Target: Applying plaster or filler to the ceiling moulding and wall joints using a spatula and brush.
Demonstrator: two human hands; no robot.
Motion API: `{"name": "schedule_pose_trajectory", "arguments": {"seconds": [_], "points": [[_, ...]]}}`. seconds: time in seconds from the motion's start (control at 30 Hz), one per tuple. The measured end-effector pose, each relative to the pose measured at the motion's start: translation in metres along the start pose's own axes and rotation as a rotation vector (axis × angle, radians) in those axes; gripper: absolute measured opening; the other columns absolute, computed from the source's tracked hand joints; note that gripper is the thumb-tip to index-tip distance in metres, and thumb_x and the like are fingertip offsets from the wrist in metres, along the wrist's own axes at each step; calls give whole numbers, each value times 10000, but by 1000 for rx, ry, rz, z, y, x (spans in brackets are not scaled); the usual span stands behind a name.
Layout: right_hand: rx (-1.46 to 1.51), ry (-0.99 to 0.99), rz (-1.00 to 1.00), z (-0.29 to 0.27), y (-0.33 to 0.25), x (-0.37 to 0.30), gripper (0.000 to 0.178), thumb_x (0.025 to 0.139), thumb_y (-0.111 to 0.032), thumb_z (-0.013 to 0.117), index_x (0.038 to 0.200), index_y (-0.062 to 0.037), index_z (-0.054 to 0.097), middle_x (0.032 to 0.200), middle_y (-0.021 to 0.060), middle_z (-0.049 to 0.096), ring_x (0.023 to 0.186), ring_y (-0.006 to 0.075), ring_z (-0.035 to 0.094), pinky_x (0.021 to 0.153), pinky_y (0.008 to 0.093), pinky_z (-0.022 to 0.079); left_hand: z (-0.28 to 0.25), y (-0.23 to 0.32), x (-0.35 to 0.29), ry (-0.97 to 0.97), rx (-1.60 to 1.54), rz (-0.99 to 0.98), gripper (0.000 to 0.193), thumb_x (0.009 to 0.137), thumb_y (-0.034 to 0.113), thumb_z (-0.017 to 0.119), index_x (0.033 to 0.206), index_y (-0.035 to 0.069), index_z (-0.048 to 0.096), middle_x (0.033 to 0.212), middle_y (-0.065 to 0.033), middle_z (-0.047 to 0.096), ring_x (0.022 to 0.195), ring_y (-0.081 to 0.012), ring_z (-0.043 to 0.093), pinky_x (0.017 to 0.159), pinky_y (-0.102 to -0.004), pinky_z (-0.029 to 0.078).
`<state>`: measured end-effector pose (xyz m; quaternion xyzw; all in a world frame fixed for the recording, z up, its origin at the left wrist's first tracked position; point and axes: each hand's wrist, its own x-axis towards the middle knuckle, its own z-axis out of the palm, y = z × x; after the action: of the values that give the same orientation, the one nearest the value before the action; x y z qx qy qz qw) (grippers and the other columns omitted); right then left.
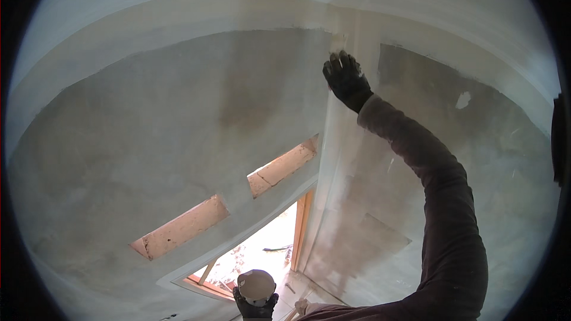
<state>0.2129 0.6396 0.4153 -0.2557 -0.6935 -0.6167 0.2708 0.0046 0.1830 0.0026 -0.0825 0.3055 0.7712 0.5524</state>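
My right hand point(348, 81), in a black glove, reaches high up to the corner where two walls meet. Its fingers are closed on what looks like a putty knife point(338, 41); only a pale flat blade shows faintly past the fingertips, against the wall, and the handle is hidden. Low in the view, my left hand point(256, 308), gloved in black too, grips a round whitish tub point(256, 286) from below. The tub's round top faces me; I cannot tell how full it is. A pale smoothed strip point(342, 142) runs down the corner beside my right arm.
Grey plastered walls point(148, 113) rise to a whitish ceiling band point(267, 9). Two slanted rectangular openings point(180, 227) are cut in the left wall. Below them, a wood-framed doorway point(302, 226) lets in bright light. A white patch point(463, 100) marks the right wall.
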Motion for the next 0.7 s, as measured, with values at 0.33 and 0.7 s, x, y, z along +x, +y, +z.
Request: {"name": "schedule_pose_trajectory", "arguments": {"seconds": [0.33, 0.7], "points": [[-215, -67, 43, 64, 38, 45, 283, 904, -173, 569, 1134, -20, 628, 1256, 219, 586, 1196, 412, 533, 949, 499, 504, 12, -7, 15, 3, -19, -108, 672, 883, 644, 519, 1390, 203, 504, 1330, -86, 586, 1161, -328, 606, 690, -495, 612], [-190, -61, 83, 87, 41, 48, 309, 887, -160, 594, 1154, -4, 609, 1258, 239, 584, 1185, 438, 555, 943, 521, 514, -3, -33, 35, -87, 740, 442, 640, 840, 502, 689, 1359, 198, 471, 1321, -71, 569, 1148, -286, 597, 787, -490, 596]]}}
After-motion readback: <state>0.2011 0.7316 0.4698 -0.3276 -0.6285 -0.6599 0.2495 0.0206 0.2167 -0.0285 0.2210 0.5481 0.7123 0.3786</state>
